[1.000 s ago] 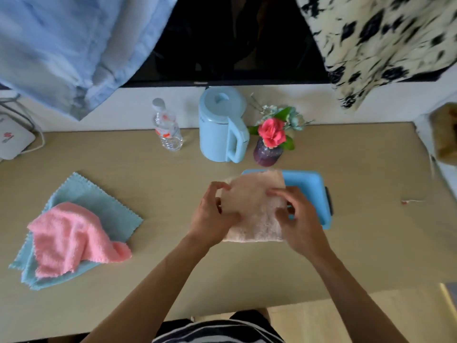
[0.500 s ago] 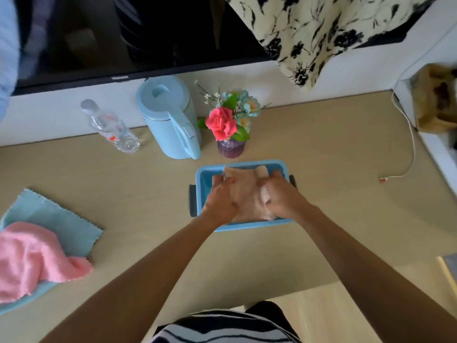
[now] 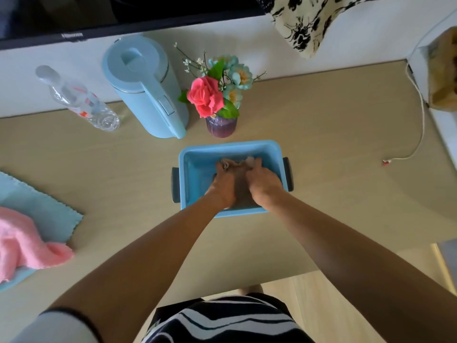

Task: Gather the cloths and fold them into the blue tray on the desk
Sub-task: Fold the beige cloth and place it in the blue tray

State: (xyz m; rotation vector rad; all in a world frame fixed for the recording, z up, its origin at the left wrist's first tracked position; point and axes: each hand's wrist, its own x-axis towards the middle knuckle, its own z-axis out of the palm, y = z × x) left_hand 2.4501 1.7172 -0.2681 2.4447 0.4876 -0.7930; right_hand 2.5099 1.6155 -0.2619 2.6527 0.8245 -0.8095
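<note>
The blue tray (image 3: 193, 157) with dark side handles sits mid-desk. Inside it lies a folded beige cloth (image 3: 241, 161), mostly hidden under my hands. My left hand (image 3: 223, 184) and my right hand (image 3: 263, 181) are side by side in the tray, both pressing down on the cloth with fingers gripping its far edge. At the desk's left edge a pink cloth (image 3: 22, 243) lies crumpled on top of a flat light-blue cloth (image 3: 42, 209).
Behind the tray stand a purple vase of flowers (image 3: 221, 126), a light-blue kettle (image 3: 146, 87) and a clear plastic bottle (image 3: 79, 100). A white cable (image 3: 418, 134) trails across the desk's right side. A patterned cloth (image 3: 304, 18) hangs top right.
Both hands carried the beige cloth from above the desk down into the tray and now press it low inside. The view has shifted, so the other cloths sit further left.
</note>
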